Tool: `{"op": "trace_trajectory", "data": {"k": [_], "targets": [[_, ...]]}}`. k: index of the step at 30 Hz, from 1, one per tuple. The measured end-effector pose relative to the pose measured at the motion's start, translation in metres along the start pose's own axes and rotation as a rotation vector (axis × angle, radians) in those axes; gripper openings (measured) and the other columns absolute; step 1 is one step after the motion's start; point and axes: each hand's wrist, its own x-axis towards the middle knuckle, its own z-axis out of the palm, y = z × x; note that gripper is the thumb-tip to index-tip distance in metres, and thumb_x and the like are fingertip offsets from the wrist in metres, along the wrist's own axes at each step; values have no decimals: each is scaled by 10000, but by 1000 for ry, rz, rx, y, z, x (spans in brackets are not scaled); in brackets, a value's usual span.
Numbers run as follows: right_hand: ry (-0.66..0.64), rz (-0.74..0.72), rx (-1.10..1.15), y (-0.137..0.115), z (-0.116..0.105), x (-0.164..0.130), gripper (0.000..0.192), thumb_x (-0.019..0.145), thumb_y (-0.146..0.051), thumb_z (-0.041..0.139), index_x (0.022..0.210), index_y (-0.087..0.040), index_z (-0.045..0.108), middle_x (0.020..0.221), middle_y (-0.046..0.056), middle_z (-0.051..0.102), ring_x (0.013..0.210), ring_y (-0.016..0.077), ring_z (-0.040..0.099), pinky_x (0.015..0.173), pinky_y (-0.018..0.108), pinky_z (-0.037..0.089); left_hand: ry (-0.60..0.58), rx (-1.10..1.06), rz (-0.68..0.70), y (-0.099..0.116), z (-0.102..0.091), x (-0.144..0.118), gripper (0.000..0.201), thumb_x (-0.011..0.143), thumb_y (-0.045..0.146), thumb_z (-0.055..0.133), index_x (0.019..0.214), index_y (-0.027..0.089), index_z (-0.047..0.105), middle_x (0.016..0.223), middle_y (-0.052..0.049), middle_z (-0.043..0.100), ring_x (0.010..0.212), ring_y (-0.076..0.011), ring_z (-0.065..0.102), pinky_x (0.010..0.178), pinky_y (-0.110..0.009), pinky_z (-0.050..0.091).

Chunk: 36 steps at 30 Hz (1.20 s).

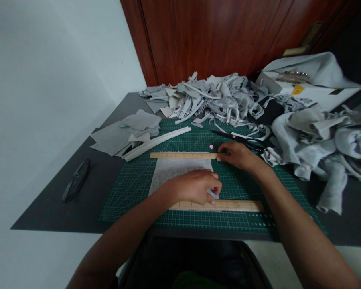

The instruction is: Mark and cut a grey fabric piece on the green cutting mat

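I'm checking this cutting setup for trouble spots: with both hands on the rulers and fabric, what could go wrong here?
1. The right hand presses only the end of the far ruler, so its free end might pivot.
2. The left hand pinches the grey fabric piece at the near ruler; pulling could wrinkle or shift it.
3. The scissors lie close behind the right hand, beside the scrap pile, and could snag.

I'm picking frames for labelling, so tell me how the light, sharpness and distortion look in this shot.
Head view: soft, even light, dim overall, no glare; the left hand and right hand look slightly soft; wide-angle bending curves the table edges and stretches the forearms; grid lines on the cutting mat stay readable.
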Motion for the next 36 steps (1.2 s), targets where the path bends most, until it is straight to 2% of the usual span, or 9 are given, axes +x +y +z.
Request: {"op": "trace_trajectory", "data": {"k": [9,12,15,17,19,21,27,32,36], "targets": [[3,-14,36,1,1,-2,179,816,-353,721,922,-214,758,754,1,665,696,189,579,637,298,380,-5,20,14,2,-2,-3,188,844,263,832,925,222,668,996,-17,659,1022,-215,599,889,-320,439],[1,-24,49,2,1,-3,198,820,-372,707,931,-215,759,764,2,671,689,190,578,639,302,384,50,0,22,3,-2,-5,166,902,323,788,959,226,666,1018,-10,668,1013,-198,618,879,-306,454],[-5,-28,54,1,1,-3,207,821,-372,695,942,-216,756,766,3,674,691,193,595,642,303,398,257,128,-128,6,-1,-3,219,962,399,717,1041,198,677,1109,-52,666,1083,-229,614,932,-342,473],[-9,-21,53,1,1,-3,198,816,-373,695,926,-217,748,756,3,671,699,199,608,640,301,405,421,332,-318,7,1,0,278,976,391,691,1122,156,677,1205,-110,640,1180,-299,570,985,-421,470],[-13,-10,48,0,1,-2,192,808,-383,704,902,-219,738,742,4,666,701,204,613,638,301,410,502,492,-492,5,5,3,326,978,370,678,1192,124,665,1265,-153,615,1232,-359,529,995,-491,469],[-14,0,44,0,1,-2,189,799,-389,712,883,-221,733,735,6,663,702,209,619,641,302,418,493,535,-571,1,8,5,340,987,379,657,1200,114,669,1251,-164,622,1211,-368,541,972,-508,484],[-8,-12,43,-1,2,-2,153,800,-380,710,852,-239,738,723,-1,673,659,195,606,613,295,410,450,542,-562,-11,12,7,238,1039,238,518,1128,119,703,1124,-134,671,1078,-313,609,860,-458,517],[-7,-27,31,-2,1,-4,149,814,-355,701,881,-233,751,782,19,715,731,216,652,665,306,446,477,523,-574,-12,11,8,220,1023,237,553,1141,133,707,1134,-134,681,1086,-316,614,874,-464,516],[-31,-43,34,-3,1,-4,168,837,-336,680,939,-232,764,864,31,754,802,230,681,719,321,470,477,448,-540,-27,3,3,155,984,185,599,1046,158,739,1114,-101,704,1067,-277,635,895,-423,520]]}}
